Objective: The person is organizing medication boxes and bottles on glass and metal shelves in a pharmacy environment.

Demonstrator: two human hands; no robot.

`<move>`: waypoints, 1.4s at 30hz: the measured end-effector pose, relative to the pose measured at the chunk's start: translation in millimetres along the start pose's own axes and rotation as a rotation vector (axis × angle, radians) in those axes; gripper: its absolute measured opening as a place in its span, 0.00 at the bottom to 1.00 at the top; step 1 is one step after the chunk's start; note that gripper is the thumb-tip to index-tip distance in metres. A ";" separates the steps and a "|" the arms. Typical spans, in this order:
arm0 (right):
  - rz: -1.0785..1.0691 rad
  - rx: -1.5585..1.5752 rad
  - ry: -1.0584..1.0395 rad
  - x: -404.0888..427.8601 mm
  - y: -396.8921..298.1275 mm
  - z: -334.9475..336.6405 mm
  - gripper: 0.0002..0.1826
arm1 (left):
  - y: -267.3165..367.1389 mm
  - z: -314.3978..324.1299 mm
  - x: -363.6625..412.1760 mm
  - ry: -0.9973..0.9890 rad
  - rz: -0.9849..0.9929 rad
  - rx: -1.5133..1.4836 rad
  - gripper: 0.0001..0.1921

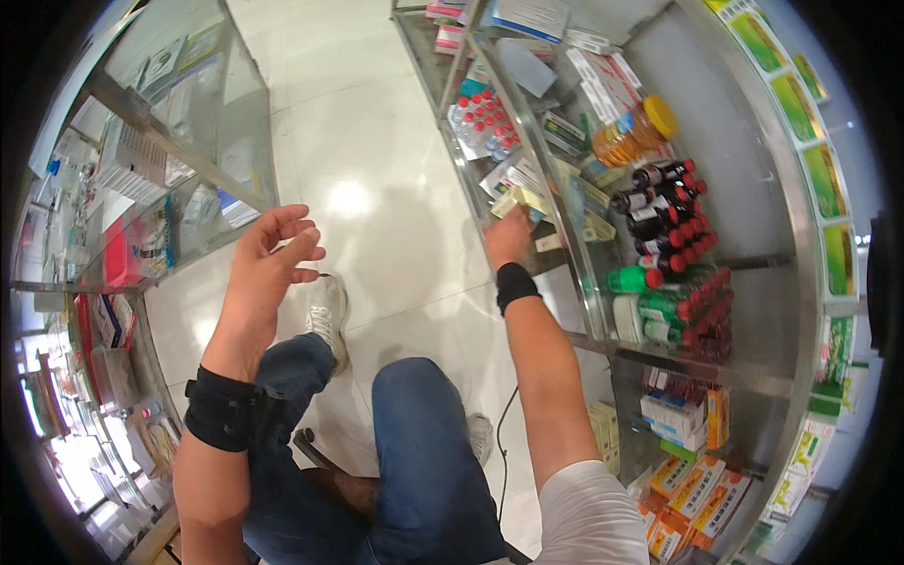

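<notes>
My right hand [510, 236] reaches into the lower shelf of the glass cabinet [554, 205] on the right. It touches or lies just against a pale yellow carton [519, 203]; its fingertips are blurred and partly hidden, so a grip cannot be made out. Several similar pale cartons lie loosely around it. Just beyond them, clear bottles with red caps [484, 120] stand packed together. My left hand [275, 247] hovers above the floor near the left glass cabinet [212, 155], its fingers loosely curled and apart, with nothing visible in it. Both wrists wear black bands.
Behind the right cabinet's metal rail stand dark red-capped bottles [664, 212], green bottles [664, 311] and a yellow-lidded jar [635, 131]. Orange cartons [696, 494] fill a lower compartment. A black cable [503, 438] hangs beside my right knee. Pale floor tiles [353, 141] run between the cabinets.
</notes>
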State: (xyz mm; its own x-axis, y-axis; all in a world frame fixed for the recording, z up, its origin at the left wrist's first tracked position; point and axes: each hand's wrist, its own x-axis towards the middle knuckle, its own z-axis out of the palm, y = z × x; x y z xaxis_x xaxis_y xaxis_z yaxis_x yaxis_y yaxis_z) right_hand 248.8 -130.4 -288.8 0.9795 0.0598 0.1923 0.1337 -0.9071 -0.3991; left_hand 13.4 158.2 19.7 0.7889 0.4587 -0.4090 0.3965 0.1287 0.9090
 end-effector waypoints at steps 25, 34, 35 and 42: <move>-0.197 -0.017 -0.311 -88.0 -31.1 -33.7 0.24 | -14.4 2.6 40.3 -0.046 0.097 0.027 0.24; -0.133 -0.068 -0.638 -270.9 89.7 -149.1 0.29 | -21.4 26.2 16.6 -0.147 0.067 -0.041 0.22; -0.071 -0.050 -0.640 -288.4 107.4 -163.3 0.26 | -24.9 30.5 14.7 -0.174 0.057 -0.042 0.22; 0.178 -0.147 -0.482 -435.4 224.8 -251.7 0.34 | -34.6 64.4 -15.8 -0.261 0.132 0.070 0.23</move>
State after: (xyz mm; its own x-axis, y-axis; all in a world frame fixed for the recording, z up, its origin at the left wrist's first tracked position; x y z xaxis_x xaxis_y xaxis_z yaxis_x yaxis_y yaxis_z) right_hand -185.6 -465.2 -236.5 0.9478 0.0534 -0.3144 -0.0290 -0.9674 -0.2515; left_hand 17.5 89.8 -10.5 0.9261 0.2249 -0.3031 0.3071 0.0176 0.9515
